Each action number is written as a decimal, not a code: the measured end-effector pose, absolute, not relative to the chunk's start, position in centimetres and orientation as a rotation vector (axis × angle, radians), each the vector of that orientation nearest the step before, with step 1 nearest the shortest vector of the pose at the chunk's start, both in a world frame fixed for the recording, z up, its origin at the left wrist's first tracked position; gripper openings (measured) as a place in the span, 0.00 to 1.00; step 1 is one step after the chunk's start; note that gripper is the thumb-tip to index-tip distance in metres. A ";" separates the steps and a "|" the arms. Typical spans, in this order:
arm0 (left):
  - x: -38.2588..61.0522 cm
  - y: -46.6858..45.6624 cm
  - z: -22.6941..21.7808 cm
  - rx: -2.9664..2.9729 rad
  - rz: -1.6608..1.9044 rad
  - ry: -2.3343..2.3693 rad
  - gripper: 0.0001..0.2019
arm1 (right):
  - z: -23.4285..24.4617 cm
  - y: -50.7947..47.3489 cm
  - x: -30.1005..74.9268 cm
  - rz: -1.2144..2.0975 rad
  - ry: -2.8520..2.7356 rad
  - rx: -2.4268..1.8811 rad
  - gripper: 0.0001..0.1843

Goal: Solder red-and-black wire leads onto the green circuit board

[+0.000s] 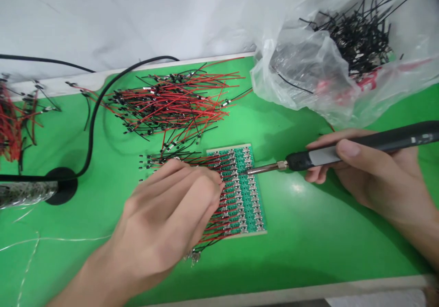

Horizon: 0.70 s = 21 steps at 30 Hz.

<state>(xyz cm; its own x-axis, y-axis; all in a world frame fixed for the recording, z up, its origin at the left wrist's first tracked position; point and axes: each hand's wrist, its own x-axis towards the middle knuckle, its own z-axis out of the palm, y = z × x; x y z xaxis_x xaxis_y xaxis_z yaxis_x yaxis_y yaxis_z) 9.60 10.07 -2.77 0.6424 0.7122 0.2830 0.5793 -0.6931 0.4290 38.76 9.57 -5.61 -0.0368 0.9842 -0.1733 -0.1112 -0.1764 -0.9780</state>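
Under the left hand (164, 224) lies a wired circuit board (245, 192).

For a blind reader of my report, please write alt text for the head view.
A left hand presses red and black wires onto a green circuit board while a right hand holds a soldering iron, its tip near the board. Loose wires lie on the green mat near a plastic bag of black wires.

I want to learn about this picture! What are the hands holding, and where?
The right hand holds a soldering iron by its dark handle. The left hand grips nothing; it presses red and black wires on a green circuit board.
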 end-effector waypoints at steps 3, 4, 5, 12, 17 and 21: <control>9.7 10.1 -2.7 2.561 0.631 1.040 0.11 | -5.6 9.5 38.8 1.407 -1.056 -1.236 0.08; 9.7 10.1 -2.7 2.569 0.630 1.031 0.10 | -5.6 9.5 38.8 1.408 -1.055 -1.235 0.08; 9.7 10.1 -2.7 2.578 0.629 1.027 0.10 | -5.6 9.5 38.8 1.410 -1.057 -1.230 0.08; 9.5 10.0 -2.9 2.619 0.605 1.028 0.10 | -5.7 9.5 39.0 1.413 -1.077 -1.209 0.09; 9.6 9.8 -2.9 2.668 0.607 1.071 0.08 | -5.7 9.5 39.1 1.422 -1.092 -1.189 0.09; 9.7 9.6 -2.7 2.665 0.596 1.120 0.08 | -5.7 9.6 39.1 1.413 -1.078 -1.199 0.09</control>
<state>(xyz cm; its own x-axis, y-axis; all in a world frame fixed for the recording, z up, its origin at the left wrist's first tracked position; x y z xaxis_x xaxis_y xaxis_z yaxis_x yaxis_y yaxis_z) 9.70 9.56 -2.71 0.6338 0.7172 0.2896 0.6411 -0.6966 0.3222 39.06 9.55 -5.69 -0.0602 0.9875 -0.1460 -0.1202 -0.1523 -0.9810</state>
